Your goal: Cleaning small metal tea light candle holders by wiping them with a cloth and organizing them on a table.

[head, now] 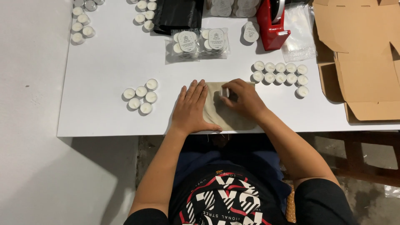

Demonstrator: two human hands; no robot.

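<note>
Here we saw a beige cloth pouch (227, 114) lying flat at the near edge of the white table (104, 112). Our left hand (191, 106) lay palm-down on its left side, fingers straight and together. Our right hand (243, 98) pinched a white tealight (225, 92) over the pouch's top.

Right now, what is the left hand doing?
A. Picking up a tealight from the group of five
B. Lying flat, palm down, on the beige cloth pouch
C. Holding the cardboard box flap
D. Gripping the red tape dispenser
B: the left hand lies flat with fingers spread on the left part of the beige cloth pouch, while the right hand pinches a small white tealight over it.
</note>
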